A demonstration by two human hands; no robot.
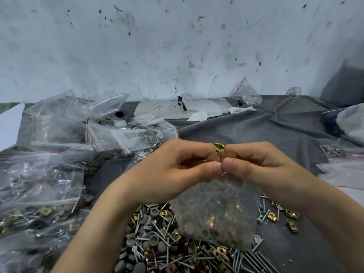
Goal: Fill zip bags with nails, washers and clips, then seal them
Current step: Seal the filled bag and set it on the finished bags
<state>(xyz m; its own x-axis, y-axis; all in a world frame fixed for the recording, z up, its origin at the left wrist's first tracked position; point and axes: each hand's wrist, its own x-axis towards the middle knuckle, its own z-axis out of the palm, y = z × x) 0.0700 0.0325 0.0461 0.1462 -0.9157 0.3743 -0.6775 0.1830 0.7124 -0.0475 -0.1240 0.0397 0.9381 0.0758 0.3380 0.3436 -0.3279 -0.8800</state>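
**Both hands pinch the top of a filled zip bag**

Nearest to the viewer, below the fingers, a loose pile lies on a grey cloth [256,131]: nails [254,257], grey round washers [153,238] and gold-coloured clips [272,215], all mixed together. Some of them are scattered below the right wrist.

Just above this pile hangs the zip bag [216,211]. It is clear, and nails, washers and clips are visible inside it, mostly in its lower part. The left hand [173,170] and the right hand [260,166] hold it by the top edge. The fingers [232,164] of both hands are curled, and the two thumbs meet tip to tip on the red-lined strip, pinching it against the other fingers. It is not possible to tell if the strip is already closed. A small yellow and dark piece [217,147] shows just behind the fingertips; what it is cannot be told.

To the left of the fingers lie many filled bags [39,190], one over another. Beyond the fingers there are more bags with red strips [126,136]. Further away lie a white paper [157,109] with writing and one small bag [244,95] standing up. Behind everything rises a stained white wall [177,46].
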